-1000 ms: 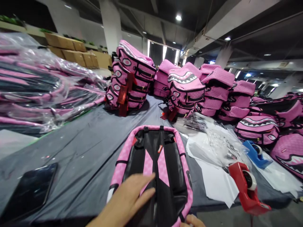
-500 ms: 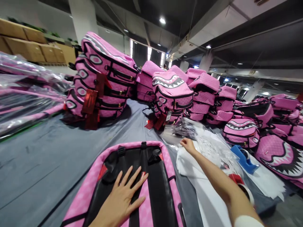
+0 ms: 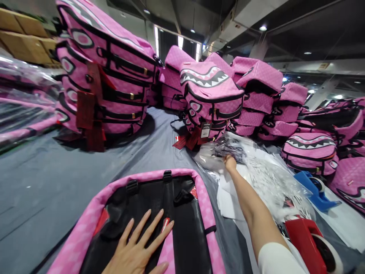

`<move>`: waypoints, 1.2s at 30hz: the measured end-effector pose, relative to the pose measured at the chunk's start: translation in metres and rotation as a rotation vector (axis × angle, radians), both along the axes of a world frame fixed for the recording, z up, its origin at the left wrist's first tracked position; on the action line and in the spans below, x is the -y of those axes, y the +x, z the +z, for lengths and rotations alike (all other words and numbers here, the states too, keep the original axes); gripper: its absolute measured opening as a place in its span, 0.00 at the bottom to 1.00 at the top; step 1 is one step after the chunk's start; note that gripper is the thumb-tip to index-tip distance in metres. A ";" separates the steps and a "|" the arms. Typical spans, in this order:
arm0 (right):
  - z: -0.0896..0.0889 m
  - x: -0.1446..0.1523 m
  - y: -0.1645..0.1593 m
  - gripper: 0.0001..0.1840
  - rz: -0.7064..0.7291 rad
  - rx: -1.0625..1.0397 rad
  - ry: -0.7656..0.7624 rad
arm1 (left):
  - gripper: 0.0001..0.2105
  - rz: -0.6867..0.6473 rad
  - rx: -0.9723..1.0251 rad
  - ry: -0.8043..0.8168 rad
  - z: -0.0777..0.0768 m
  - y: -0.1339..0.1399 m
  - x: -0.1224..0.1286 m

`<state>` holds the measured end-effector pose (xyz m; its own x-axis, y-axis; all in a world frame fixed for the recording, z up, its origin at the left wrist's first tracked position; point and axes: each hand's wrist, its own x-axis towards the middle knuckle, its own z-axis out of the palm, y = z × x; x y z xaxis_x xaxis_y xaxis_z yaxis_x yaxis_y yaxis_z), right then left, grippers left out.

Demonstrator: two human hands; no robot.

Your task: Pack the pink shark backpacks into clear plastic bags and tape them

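Observation:
A pink checked backpack (image 3: 209,224) lies in front of me with its black back panel and straps facing up. My left hand (image 3: 139,243) rests flat on that panel, fingers spread, beside a small red label (image 3: 165,224). My right arm stretches forward to the right. At its end my right hand (image 3: 230,163) is at a clear plastic bag (image 3: 209,155) that holds dark, thin items (image 3: 235,147). Its fingers look curled together, and whatever they grip is too small to make out.
A tall stack of pink backpacks (image 3: 122,85) stands at left, another with a shark-mouth print (image 3: 211,91) ahead. At right are white sheets (image 3: 228,201), a bag of white strips (image 3: 265,175), a blue tape dispenser (image 3: 316,190) and a red one (image 3: 308,243). Cartons (image 3: 25,45) stand behind.
My right hand has moved forward from above the white sheets to the plastic bag with dark items. My left hand stays flat on the backpack. The view has shifted closer to the stacks.

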<state>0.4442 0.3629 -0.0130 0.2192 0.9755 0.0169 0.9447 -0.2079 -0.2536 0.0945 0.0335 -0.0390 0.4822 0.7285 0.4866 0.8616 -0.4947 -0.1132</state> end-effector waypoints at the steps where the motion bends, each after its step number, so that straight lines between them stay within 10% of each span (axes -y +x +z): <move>1: 0.003 0.002 0.003 0.18 -0.021 0.017 0.014 | 0.37 0.000 0.004 -0.007 0.000 0.000 0.000; 11: 0.065 0.061 0.009 0.13 0.325 0.103 0.093 | 0.34 0.037 0.106 -0.164 -0.014 0.001 -0.003; 17: 0.109 0.129 -0.072 0.08 0.605 0.155 0.247 | 0.32 0.033 0.157 -0.205 -0.011 0.004 -0.006; 22: 0.103 0.218 -0.138 0.09 0.734 0.201 0.368 | 0.30 -0.012 0.265 -0.274 -0.011 0.001 -0.013; 30: 0.050 0.352 -0.175 0.02 1.063 0.289 0.563 | 0.25 0.259 2.000 -0.703 0.014 0.030 0.047; 36: 0.032 0.383 -0.164 0.10 0.912 -0.035 0.275 | 0.15 0.528 2.363 -0.795 0.047 0.035 0.095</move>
